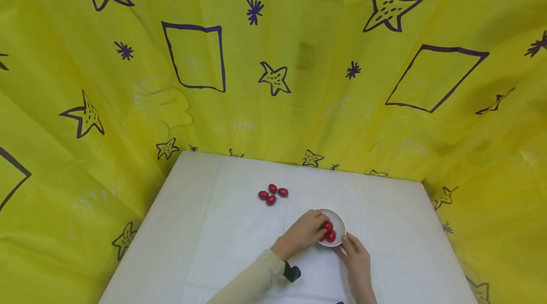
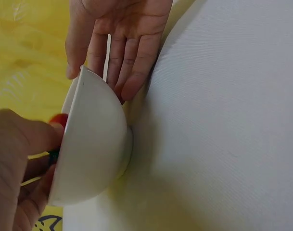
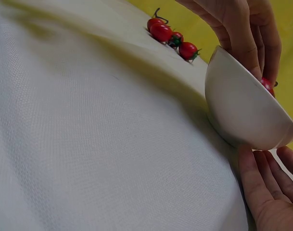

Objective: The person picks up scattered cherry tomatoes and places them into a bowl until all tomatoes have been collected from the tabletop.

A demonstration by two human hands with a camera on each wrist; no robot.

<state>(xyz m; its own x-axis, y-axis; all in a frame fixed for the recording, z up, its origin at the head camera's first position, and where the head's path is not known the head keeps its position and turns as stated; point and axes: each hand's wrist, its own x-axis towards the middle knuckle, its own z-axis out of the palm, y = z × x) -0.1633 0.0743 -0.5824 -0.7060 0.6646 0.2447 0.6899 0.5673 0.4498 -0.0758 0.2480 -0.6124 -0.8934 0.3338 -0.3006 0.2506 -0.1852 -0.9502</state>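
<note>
A white bowl (image 1: 339, 221) stands on the white-covered table with several red cherry tomatoes (image 1: 331, 236) inside it. My left hand (image 1: 304, 232) reaches over the bowl's near-left rim and pinches a cherry tomato (image 2: 59, 119) between thumb and fingers. Part of that tomato is hidden by the fingers and the bowl wall. On the opposite side, my right hand (image 1: 356, 259) holds the bowl, thumb at the rim and fingers (image 3: 254, 178) against its lower outside. Farther back on the table lies a loose group of several more cherry tomatoes (image 1: 271, 200).
The white table (image 1: 231, 247) ends at a yellow curtain (image 1: 299, 118) printed with stars and frames, which surrounds its back and sides. A black strap piece (image 1: 292, 273) hangs beneath the left wrist.
</note>
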